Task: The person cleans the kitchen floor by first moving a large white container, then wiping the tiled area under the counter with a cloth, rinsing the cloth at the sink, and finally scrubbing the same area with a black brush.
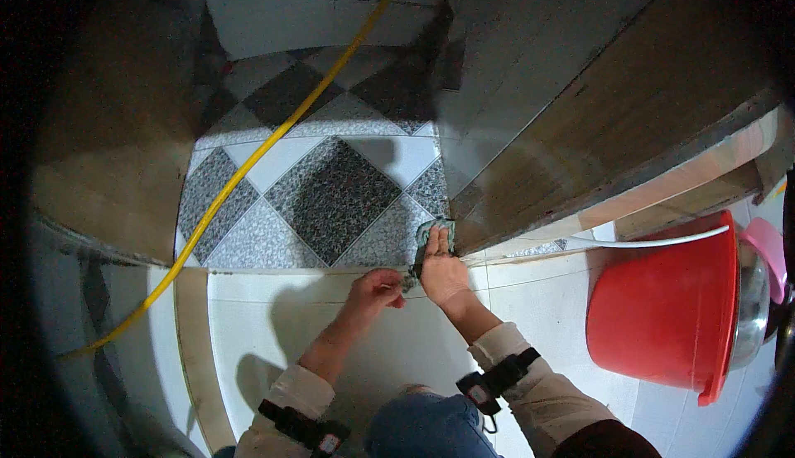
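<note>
My right hand point(444, 271) presses a greenish-grey cloth point(428, 229) with its fingertips at the right end of the patterned tile floor, by the foot of the wood-toned panel point(546, 166). Just to its left, my left hand point(377, 288) has curled fingers beside a small dark, greyish piece point(410, 281) that lies between the hands; whether it belongs to the cloth and whether the left hand grips it cannot be told. Both hands are over the strip where plain pale tiles point(279, 327) meet the black, grey and white diamond tiles point(335, 203).
A yellow hose point(248, 163) crosses the tiles diagonally on the left. At right a red plastic tub point(658, 309) lies near a metal basin point(750, 309) and a pink plastic item point(767, 253). A white tube point(658, 242) reaches over the tub. Brown panels flank the passage.
</note>
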Demonstrator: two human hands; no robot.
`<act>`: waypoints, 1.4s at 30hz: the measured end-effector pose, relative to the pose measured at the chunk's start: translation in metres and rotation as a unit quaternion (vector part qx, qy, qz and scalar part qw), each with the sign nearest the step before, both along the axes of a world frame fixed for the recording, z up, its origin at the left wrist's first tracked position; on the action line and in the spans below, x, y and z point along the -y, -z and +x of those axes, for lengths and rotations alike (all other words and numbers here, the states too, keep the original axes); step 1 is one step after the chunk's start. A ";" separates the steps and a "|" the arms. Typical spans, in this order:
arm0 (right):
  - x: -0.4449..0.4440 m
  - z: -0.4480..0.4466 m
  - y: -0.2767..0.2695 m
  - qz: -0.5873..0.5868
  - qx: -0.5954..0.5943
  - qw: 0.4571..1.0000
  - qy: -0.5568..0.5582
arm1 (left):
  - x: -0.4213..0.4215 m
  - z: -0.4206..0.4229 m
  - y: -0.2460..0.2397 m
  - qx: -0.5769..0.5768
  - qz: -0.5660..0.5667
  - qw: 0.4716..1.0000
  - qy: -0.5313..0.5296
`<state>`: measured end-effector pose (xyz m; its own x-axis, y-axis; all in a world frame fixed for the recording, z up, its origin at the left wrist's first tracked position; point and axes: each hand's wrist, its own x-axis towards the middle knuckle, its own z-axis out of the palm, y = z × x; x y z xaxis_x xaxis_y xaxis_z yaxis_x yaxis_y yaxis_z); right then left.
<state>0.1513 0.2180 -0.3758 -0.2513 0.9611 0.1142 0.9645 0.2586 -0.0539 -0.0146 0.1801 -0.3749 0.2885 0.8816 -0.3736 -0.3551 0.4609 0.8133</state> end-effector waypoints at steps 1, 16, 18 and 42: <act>0.003 0.001 0.000 -0.047 0.015 0.999 0.006 | 0.000 -0.002 -0.003 -0.002 0.011 1.000 -0.011; 0.027 0.021 0.014 -0.013 0.003 0.999 -0.031 | 0.018 -0.017 0.014 -0.044 -0.029 0.988 0.144; 0.027 0.020 0.014 0.055 -0.006 0.998 -0.040 | 0.014 -0.014 0.010 -0.031 -0.011 0.989 0.142; 0.034 0.019 0.010 0.102 0.017 0.992 -0.066 | 0.003 -0.002 -0.002 0.033 -0.079 0.996 0.008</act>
<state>0.1701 0.1836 -0.3863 -0.3803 0.8775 0.2922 0.9219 0.3848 0.0444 -0.0164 0.1769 -0.3725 0.3311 0.8079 -0.4875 -0.3966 0.5880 0.7050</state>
